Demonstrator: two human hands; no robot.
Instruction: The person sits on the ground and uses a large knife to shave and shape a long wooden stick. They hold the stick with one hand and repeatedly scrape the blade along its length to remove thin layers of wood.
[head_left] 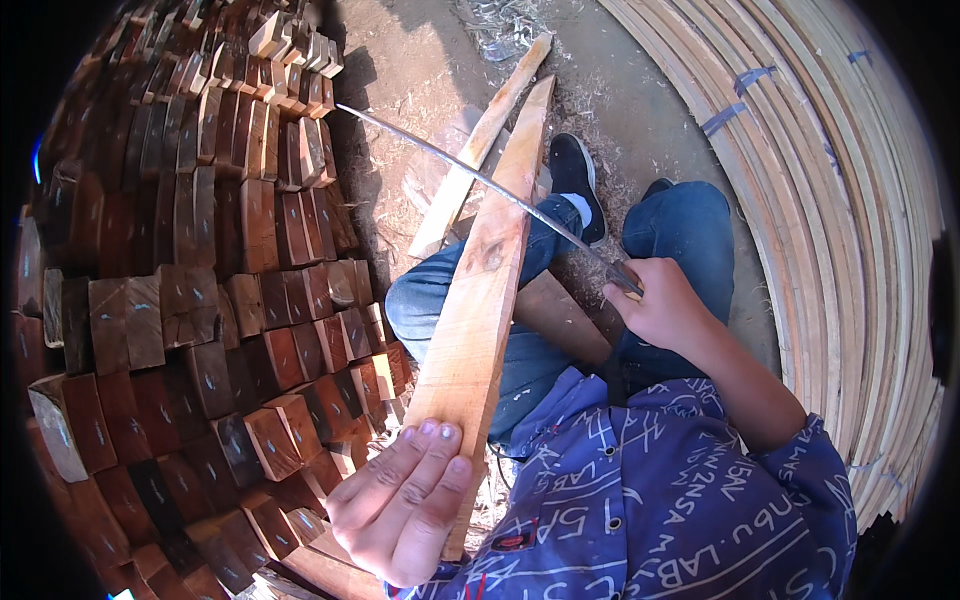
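Note:
A long pale wooden plank (470, 320) slants across my lap from my belly toward the ground, over one bent knee. My left hand (405, 500) grips its near end, fingers pressed on the upper face; the thumb is mostly hidden. In my right hand (655, 300) is a long thin blade (440, 155), held by a handle that the fingers mostly cover. The blade crosses above the plank from right to far left, seen nearly edge-on, so I cannot tell whether it has teeth. Whether it touches the wood is unclear.
Stacked reddish-brown wooden blocks (190, 320) fill the left side. Long pale strips (790, 150), tied with blue bands, curve along the right. Another plank (490, 130) lies beyond mine, near my dark shoe (578, 185). Shavings litter the ground, and clear plastic (505, 25) lies at the far end.

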